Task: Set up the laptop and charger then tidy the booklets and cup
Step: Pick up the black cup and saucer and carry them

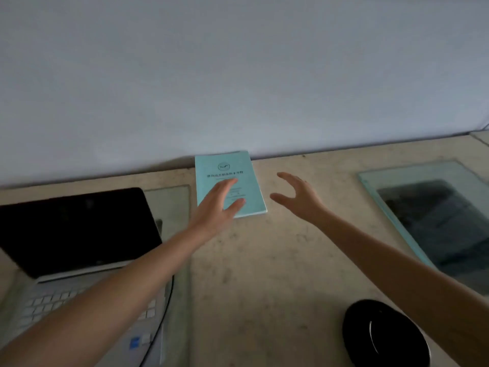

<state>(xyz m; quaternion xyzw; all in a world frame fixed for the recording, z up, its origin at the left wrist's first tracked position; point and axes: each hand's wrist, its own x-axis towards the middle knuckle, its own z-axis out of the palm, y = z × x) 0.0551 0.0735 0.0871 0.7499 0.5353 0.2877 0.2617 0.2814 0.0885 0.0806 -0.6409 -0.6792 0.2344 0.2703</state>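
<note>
A light blue booklet [227,170] lies flat on the beige desk against the wall. My left hand [218,203] is stretched over its lower part, fingers extended, holding nothing. To the right of the booklet my right hand [297,196] hovers open, fingers spread and curved. An open silver laptop [76,234] with a dark screen stands at the left; my left forearm crosses over its keyboard. A thin black cable [169,295] curves along the laptop's right side. A black round object [381,335], possibly the cup seen from above, sits at the bottom right, partly behind my right forearm.
A glass pane [397,192] set in the desk [264,260] lies at the right with dark space beneath it. Another glass sheet [172,205] lies under the laptop. A plain white wall [238,75] rises just behind the booklet.
</note>
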